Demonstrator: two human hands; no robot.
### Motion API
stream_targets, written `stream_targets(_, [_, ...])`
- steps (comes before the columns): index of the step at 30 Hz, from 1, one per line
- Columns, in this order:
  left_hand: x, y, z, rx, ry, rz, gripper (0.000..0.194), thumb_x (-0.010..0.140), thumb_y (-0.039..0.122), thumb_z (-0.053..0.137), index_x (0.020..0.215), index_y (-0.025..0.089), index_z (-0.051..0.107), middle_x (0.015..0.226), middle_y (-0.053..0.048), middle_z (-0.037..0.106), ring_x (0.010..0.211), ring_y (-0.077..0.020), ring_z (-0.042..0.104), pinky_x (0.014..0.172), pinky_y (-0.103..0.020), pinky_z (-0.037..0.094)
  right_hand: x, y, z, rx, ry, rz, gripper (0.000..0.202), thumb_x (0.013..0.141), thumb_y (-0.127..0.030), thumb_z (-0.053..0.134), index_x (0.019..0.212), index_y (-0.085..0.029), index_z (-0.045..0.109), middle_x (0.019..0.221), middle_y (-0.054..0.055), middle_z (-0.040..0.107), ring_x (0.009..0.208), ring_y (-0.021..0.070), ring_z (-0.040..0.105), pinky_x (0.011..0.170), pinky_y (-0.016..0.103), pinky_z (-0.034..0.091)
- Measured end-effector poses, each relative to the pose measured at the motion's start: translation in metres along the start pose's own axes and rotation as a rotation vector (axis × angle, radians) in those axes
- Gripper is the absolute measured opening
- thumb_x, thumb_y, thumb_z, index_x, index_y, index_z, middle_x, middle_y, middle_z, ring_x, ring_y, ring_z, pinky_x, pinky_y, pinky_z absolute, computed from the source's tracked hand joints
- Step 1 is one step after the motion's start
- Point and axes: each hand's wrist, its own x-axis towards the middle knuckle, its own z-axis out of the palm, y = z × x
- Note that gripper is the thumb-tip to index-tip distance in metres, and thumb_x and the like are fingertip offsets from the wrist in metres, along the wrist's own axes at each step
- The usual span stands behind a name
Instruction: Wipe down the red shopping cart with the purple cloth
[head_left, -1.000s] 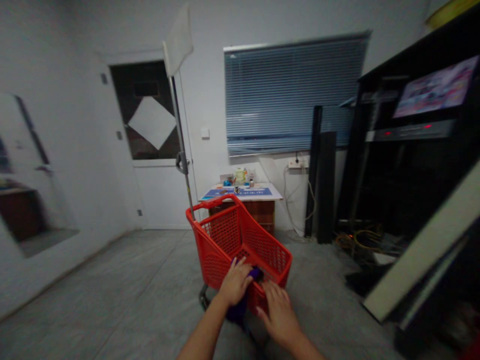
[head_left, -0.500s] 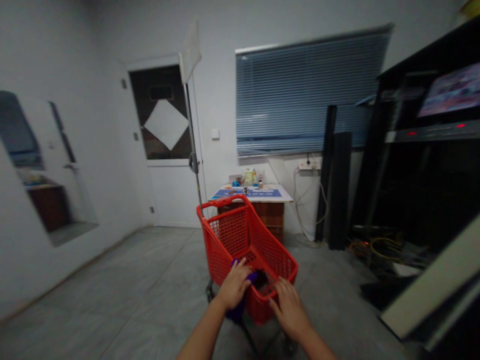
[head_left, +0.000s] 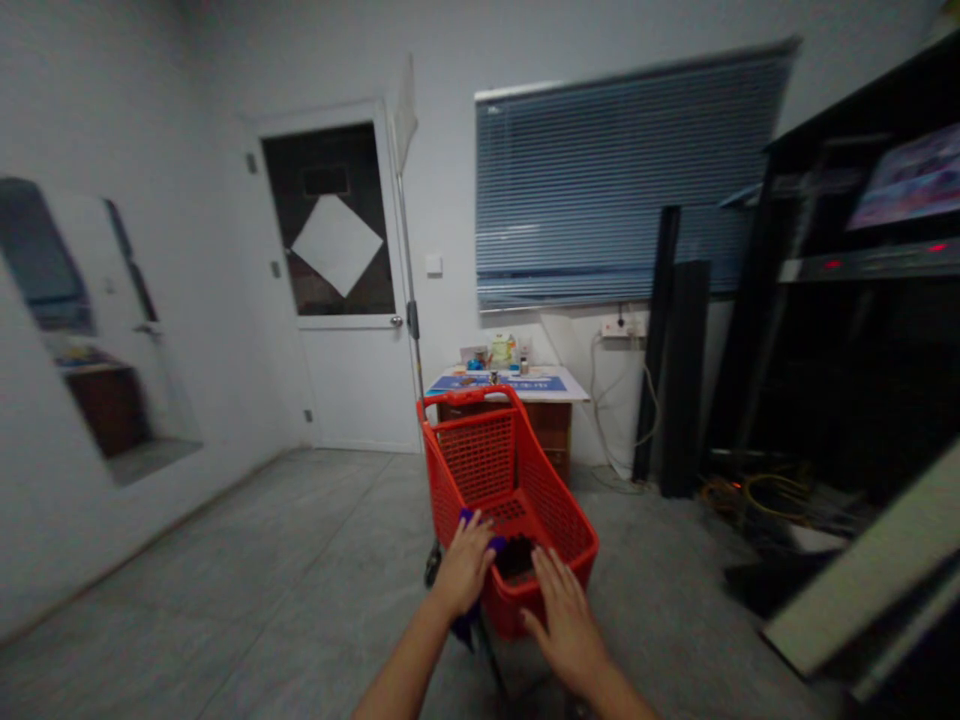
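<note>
A red plastic shopping cart (head_left: 547, 490) with lattice sides stands in front of me. My left hand (head_left: 466, 568) presses a purple cloth (head_left: 498, 543) against the left part of the cart's near rim, its fingers bent over the cloth. Part of that cloth hangs down outside the basket below the hand. My right hand (head_left: 566, 615) is at the near right end of the rim, fingers stretched out and thumb apart, holding nothing. Whether it touches the rim I cannot tell. Something dark lies in the basket between the hands.
A tall pole (head_left: 409, 250) with a pale flag rises from the cart's far left corner. Behind stand a small table (head_left: 574, 388) with several items and a white door (head_left: 352, 385). On the right are a black rack (head_left: 825, 370), loose cables and a leaning pale board (head_left: 862, 560).
The cart has turned slightly, its far end and pole shifting right. My right hand's fingers have straightened over the near rim. My left hand stays on the purple cloth.
</note>
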Motion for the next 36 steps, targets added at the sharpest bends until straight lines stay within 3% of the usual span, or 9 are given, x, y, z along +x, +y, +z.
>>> stream_targets(6, [-0.012, 0.021, 0.004, 0.061, -0.009, 0.069, 0.035, 0.096, 0.02, 0.041, 0.129, 0.022, 0.053, 0.139, -0.008, 0.055, 0.141, -0.0233, 0.033, 0.116, -0.056, 0.025, 0.007, 0.004, 0.009, -0.03, 0.067, -0.003, 0.08, 0.092, -0.06, 0.039, 0.153, -0.016, 0.01, 0.157, 0.009, 0.022, 0.145, 0.0259, 0.019, 0.115, 0.045, 0.027])
stream_targets(10, [-0.005, 0.022, -0.001, 0.069, -0.034, 0.051, 0.034, 0.097, 0.023, 0.041, 0.127, 0.024, 0.056, 0.137, -0.006, 0.057, 0.139, -0.0222, 0.036, 0.117, -0.054, 0.022, 0.011, 0.007, 0.005, -0.042, 0.032, -0.001, 0.078, 0.093, -0.06, 0.037, 0.153, -0.016, 0.014, 0.156, 0.009, 0.025, 0.144, 0.0253, 0.02, 0.116, 0.046, 0.025])
stream_targets(14, [-0.002, 0.029, 0.008, 0.078, -0.003, -0.012, 0.034, 0.097, 0.021, 0.039, 0.125, 0.02, 0.057, 0.133, -0.007, 0.06, 0.139, -0.0241, 0.036, 0.117, -0.055, 0.023, 0.013, 0.007, 0.005, -0.04, 0.02, 0.016, 0.079, 0.092, -0.062, 0.037, 0.152, -0.014, 0.02, 0.156, 0.01, 0.025, 0.144, 0.0265, 0.02, 0.116, 0.045, 0.024])
stream_targets(17, [-0.006, 0.035, 0.012, 0.066, -0.032, 0.041, 0.032, 0.096, 0.022, 0.041, 0.124, 0.021, 0.058, 0.133, -0.006, 0.061, 0.138, -0.0235, 0.037, 0.118, -0.052, 0.021, 0.013, 0.009, 0.005, -0.036, 0.022, 0.021, 0.079, 0.092, -0.063, 0.036, 0.151, -0.013, 0.02, 0.155, 0.011, 0.025, 0.144, 0.0269, 0.02, 0.116, 0.047, 0.024])
stream_targets(20, [-0.007, 0.037, 0.003, 0.066, -0.061, 0.071, 0.032, 0.096, 0.024, 0.043, 0.125, 0.023, 0.058, 0.132, -0.005, 0.061, 0.137, -0.0225, 0.04, 0.119, -0.051, 0.02, 0.012, 0.009, 0.004, -0.026, 0.016, 0.022, 0.077, 0.092, -0.062, 0.036, 0.151, -0.015, 0.02, 0.155, 0.01, 0.025, 0.144, 0.026, 0.021, 0.116, 0.046, 0.024])
stream_targets(24, [-0.002, 0.036, -0.006, 0.1, -0.022, -0.019, 0.032, 0.097, 0.023, 0.041, 0.124, 0.021, 0.059, 0.131, -0.006, 0.062, 0.137, -0.0247, 0.04, 0.117, -0.054, 0.022, 0.013, 0.003, 0.003, -0.02, 0.0, 0.045, 0.075, 0.094, -0.059, 0.035, 0.151, -0.014, 0.022, 0.156, 0.009, 0.025, 0.144, 0.0247, 0.021, 0.117, 0.044, 0.023])
stream_targets(31, [-0.013, 0.048, 0.008, 0.128, -0.029, -0.005, 0.03, 0.096, 0.021, 0.042, 0.119, 0.019, 0.061, 0.127, -0.007, 0.064, 0.135, -0.0231, 0.043, 0.118, -0.052, 0.023, 0.013, -0.001, 0.007, -0.009, -0.007, 0.073, 0.072, 0.094, -0.059, 0.034, 0.151, -0.016, 0.021, 0.156, 0.007, 0.024, 0.144, 0.0245, 0.021, 0.117, 0.044, 0.022])
stream_targets(36, [-0.01, 0.039, -0.005, 0.112, 0.004, -0.047, 0.032, 0.097, 0.022, 0.04, 0.122, 0.021, 0.06, 0.133, -0.004, 0.061, 0.136, -0.0239, 0.04, 0.117, -0.054, 0.024, 0.01, 0.001, 0.011, -0.023, 0.01, 0.034, 0.071, 0.094, -0.058, 0.035, 0.151, -0.017, 0.022, 0.155, 0.008, 0.028, 0.142, 0.0247, 0.026, 0.117, 0.044, 0.023])
